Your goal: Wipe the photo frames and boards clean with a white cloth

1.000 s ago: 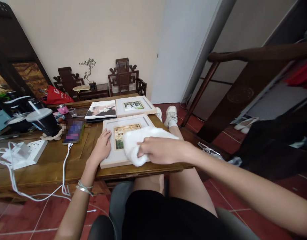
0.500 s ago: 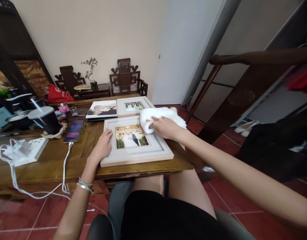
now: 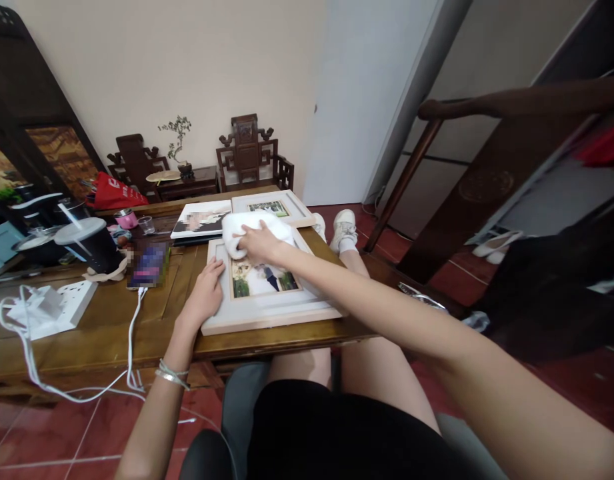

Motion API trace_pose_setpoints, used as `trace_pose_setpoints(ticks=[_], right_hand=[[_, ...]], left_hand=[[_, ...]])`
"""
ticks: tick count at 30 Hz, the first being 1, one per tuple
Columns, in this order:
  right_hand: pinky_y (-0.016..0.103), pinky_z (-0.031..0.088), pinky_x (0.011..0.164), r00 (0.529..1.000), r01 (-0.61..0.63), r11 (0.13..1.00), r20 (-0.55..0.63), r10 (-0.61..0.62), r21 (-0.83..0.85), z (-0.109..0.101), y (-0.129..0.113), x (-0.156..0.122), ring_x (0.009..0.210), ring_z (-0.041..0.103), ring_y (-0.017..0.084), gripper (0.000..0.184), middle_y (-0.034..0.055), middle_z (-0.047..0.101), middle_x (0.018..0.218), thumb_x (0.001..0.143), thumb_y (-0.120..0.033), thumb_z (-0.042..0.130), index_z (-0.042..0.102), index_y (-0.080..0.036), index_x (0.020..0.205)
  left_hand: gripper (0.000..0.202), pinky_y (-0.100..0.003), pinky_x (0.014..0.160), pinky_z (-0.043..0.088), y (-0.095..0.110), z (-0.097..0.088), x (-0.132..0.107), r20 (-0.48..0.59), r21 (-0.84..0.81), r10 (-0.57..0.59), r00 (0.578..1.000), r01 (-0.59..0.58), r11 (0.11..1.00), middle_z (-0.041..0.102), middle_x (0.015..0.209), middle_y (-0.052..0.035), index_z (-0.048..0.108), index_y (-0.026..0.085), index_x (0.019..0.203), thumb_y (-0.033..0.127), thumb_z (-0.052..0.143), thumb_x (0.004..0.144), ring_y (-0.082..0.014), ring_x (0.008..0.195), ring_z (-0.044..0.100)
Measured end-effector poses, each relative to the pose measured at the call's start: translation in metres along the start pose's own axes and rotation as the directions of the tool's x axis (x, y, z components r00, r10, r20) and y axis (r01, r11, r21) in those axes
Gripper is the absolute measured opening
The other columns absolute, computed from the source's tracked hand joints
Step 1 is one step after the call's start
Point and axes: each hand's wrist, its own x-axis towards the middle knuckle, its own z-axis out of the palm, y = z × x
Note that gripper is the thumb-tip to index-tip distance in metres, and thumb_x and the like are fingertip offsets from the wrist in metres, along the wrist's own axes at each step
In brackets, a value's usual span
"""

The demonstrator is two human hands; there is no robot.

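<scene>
A pale wooden picture frame (image 3: 267, 313) with a photo in it lies flat on the near edge of the wooden table (image 3: 101, 320). My left hand (image 3: 205, 292) rests flat on the frame's left side, fingers stretched out. My right hand (image 3: 259, 243) presses a white cloth (image 3: 237, 230) onto the frame's far edge. Behind it lie a second framed photo (image 3: 291, 203) and a frameless photo print (image 3: 203, 219).
A phone (image 3: 147, 265) on a white cable, a white power strip (image 3: 61, 303), a dark lidded cup with a straw (image 3: 89, 243), a pink pot and a small glass sit to the left. Dark carved chairs stand by the far wall. A wooden rail rises at right.
My right hand has swept the cloth from the frame's near right part up to its far right corner, then left along the far edge. My left hand has stayed put.
</scene>
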Motion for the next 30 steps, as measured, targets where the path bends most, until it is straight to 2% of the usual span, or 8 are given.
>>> trace_pose_setpoints(ticks=[5, 9, 12, 15, 20, 24, 27, 30], right_hand=[[0.059, 0.027, 0.102, 0.981, -0.181, 0.983, 0.070, 0.184, -0.044, -0.004, 0.048, -0.040, 0.120, 0.050, 0.032, 0.040, 0.0206, 0.059, 0.124, 0.081, -0.004, 0.045, 0.065, -0.013, 0.114], [0.051, 0.033, 0.101, 0.974, -0.192, 0.979, 0.105, 0.198, -0.065, -0.008, 0.067, -0.080, 0.124, 0.048, 0.032, 0.041, 0.0193, 0.061, 0.122, 0.076, 0.002, 0.041, 0.069, -0.011, 0.103], [0.042, 0.039, 0.097, 0.984, -0.103, 0.994, 0.139, 0.108, -0.043, -0.015, 0.051, -0.114, 0.129, 0.045, 0.030, 0.039, 0.0169, 0.060, 0.127, 0.072, 0.005, 0.040, 0.071, -0.012, 0.089], [0.039, 0.041, 0.096, 0.974, -0.012, 0.999, 0.227, 0.002, 0.040, -0.031, 0.023, -0.152, 0.128, 0.046, 0.030, 0.043, 0.0159, 0.064, 0.121, 0.068, 0.007, 0.039, 0.072, -0.013, 0.086], [0.034, 0.047, 0.086, 0.937, -0.007, 0.959, 0.337, -0.092, 0.282, -0.066, -0.003, -0.198, 0.099, 0.063, 0.026, 0.048, 0.0066, 0.072, 0.095, 0.066, 0.003, 0.042, 0.073, -0.022, 0.093], [0.030, 0.047, 0.083, 0.961, -0.056, 0.944, 0.274, -0.038, 0.327, -0.062, 0.005, -0.182, 0.096, 0.063, 0.024, 0.051, 0.0056, 0.070, 0.103, 0.068, -0.002, 0.045, 0.071, -0.023, 0.106], [0.033, 0.046, 0.083, 0.982, -0.067, 0.975, 0.186, 0.028, 0.210, -0.040, 0.020, -0.141, 0.095, 0.064, 0.024, 0.049, 0.0105, 0.069, 0.103, 0.073, -0.002, 0.043, 0.068, -0.018, 0.111], [0.041, 0.041, 0.093, 0.997, -0.068, 0.998, 0.042, 0.067, 0.010, -0.017, 0.036, -0.096, 0.115, 0.054, 0.029, 0.046, 0.0171, 0.064, 0.117, 0.076, -0.002, 0.043, 0.065, -0.013, 0.115]], left_hand=[[0.050, -0.044, 0.116, 0.027, -0.002, 0.002, 0.000, -0.007, -0.013, -0.004, 1.000, 0.004, 1.000, 0.053, 0.138, -0.0122, 0.057, 0.010, 0.125, 0.007, 0.036, 0.081, -0.0236, 0.137, 0.037], [0.050, -0.045, 0.116, 0.028, -0.003, 0.004, -0.001, -0.017, -0.009, -0.011, 1.000, 0.011, 1.000, 0.053, 0.138, -0.0126, 0.056, 0.011, 0.126, 0.005, 0.036, 0.081, -0.0230, 0.138, 0.036], [0.050, -0.045, 0.116, 0.027, -0.002, 0.005, -0.001, -0.029, -0.005, -0.018, 0.999, 0.017, 1.000, 0.053, 0.138, -0.0144, 0.055, 0.009, 0.126, 0.004, 0.036, 0.081, -0.0225, 0.138, 0.036], [0.049, -0.044, 0.115, 0.028, -0.001, 0.004, -0.001, -0.028, 0.017, -0.011, 1.000, 0.012, 1.000, 0.052, 0.138, -0.0161, 0.056, 0.007, 0.125, 0.004, 0.035, 0.081, -0.0233, 0.138, 0.036], [0.049, -0.043, 0.115, 0.030, 0.003, 0.002, -0.002, -0.032, 0.050, 0.010, 0.999, -0.009, 0.999, 0.054, 0.136, -0.0142, 0.056, 0.008, 0.125, 0.004, 0.034, 0.081, -0.0238, 0.137, 0.037], [0.049, -0.044, 0.115, 0.029, 0.003, 0.000, -0.002, 0.011, 0.068, 0.009, 1.000, -0.010, 0.998, 0.051, 0.139, -0.0163, 0.054, 0.005, 0.127, 0.004, 0.034, 0.082, -0.0245, 0.138, 0.036], [0.051, -0.045, 0.116, 0.028, 0.003, -0.001, -0.002, 0.018, 0.049, 0.014, 1.000, -0.015, 0.999, 0.051, 0.140, -0.0131, 0.054, 0.010, 0.128, 0.004, 0.035, 0.081, -0.0231, 0.139, 0.034], [0.050, -0.045, 0.116, 0.027, 0.003, -0.001, -0.002, 0.017, 0.034, -0.003, 1.000, 0.002, 0.999, 0.051, 0.139, -0.0143, 0.055, 0.008, 0.127, 0.005, 0.035, 0.081, -0.0232, 0.138, 0.035]])
